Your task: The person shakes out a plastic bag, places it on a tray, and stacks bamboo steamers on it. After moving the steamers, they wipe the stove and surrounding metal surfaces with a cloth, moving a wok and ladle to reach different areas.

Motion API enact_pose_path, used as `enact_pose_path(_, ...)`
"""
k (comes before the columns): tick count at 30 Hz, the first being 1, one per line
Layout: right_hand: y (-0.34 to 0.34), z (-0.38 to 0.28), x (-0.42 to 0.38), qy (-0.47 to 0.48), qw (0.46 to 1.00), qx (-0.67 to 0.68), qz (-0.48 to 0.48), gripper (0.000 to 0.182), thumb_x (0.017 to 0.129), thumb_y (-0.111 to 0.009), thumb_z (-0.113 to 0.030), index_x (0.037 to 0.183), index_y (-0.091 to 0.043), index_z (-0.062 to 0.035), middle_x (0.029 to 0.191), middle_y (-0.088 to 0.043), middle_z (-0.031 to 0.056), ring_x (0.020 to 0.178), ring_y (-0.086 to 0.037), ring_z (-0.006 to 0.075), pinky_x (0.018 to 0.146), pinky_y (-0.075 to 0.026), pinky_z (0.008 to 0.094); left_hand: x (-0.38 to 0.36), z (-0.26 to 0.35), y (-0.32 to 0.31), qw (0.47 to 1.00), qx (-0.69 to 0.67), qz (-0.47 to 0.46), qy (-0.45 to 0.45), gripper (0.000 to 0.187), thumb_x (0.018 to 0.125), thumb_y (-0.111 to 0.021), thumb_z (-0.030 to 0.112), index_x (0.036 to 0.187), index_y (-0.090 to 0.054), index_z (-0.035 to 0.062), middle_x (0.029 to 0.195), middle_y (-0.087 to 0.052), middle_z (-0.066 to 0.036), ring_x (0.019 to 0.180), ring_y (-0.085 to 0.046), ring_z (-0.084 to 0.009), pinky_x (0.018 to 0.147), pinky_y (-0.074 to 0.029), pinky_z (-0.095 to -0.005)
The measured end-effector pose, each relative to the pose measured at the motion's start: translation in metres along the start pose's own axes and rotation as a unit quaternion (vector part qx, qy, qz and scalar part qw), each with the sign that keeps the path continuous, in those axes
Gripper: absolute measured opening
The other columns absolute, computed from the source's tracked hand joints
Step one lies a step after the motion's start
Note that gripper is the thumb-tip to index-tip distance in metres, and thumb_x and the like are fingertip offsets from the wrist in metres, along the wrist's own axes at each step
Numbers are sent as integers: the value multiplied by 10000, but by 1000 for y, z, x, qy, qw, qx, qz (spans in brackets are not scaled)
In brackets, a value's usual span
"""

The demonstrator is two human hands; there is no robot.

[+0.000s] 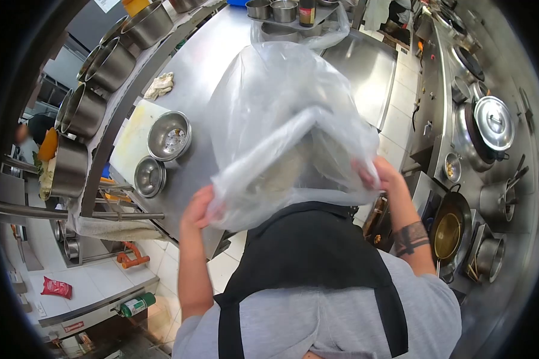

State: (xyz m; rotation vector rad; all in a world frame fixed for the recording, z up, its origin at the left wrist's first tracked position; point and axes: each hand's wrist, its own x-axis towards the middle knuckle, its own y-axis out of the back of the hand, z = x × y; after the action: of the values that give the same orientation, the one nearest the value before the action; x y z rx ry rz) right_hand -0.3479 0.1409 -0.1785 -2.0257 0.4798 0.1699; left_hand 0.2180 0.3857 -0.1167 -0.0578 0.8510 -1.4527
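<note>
A large clear plastic bag (281,125) spreads over the steel table (188,54), its mouth turned towards my body. At the left edge of that mouth, my left hand (202,208) is closed on the plastic. My right hand (374,173) grips the opposite edge, with some fingers seen blurred through the film. The mouth is held wide between the two hands. What the bag contains, if anything, cannot be made out through its folds.
Metal bowls (169,136) stand by a white cutting board (135,140), with a cloth (159,87) behind. Steel pots (108,64) line the left shelf. On the right are a stove with a wok (449,227) and a lidded pan (494,123). A sauce bottle (307,13) stands at the back.
</note>
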Motion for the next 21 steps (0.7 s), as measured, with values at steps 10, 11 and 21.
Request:
enact_pose_path(10,6,-51,-214,200,930,-130,280,415,796,-762,-90,1183,-638,-11,1019,-731,116,907,-732,245,846,-595,362,-144,69,179,959,150,237,-43,168,903,-724,168,1012,-692,44,886,-685,-32,777,-670,-153,720,-573,-306)
enact_pose_path(11,-44,-51,-190,292,914,-106,260,533,794,-765,-88,1287,-572,-30,1129,-706,136,993,-716,264,923,-580,384,-142,76,145,972,48,208,-101,250,875,-755,137,1084,-665,34,969,-672,-51,900,-669,-154,799,-562,-316)
enact_pose_path(21,15,-44,-63,350,372,-462,725,268,978,-600,-165,1165,-738,-31,1171,-693,119,1093,-644,259,972,-509,383,15,39,56,644,523,487,-273,229,910,-656,44,1125,-718,-6,1179,-684,-106,1104,-647,-248,983,-502,-372)
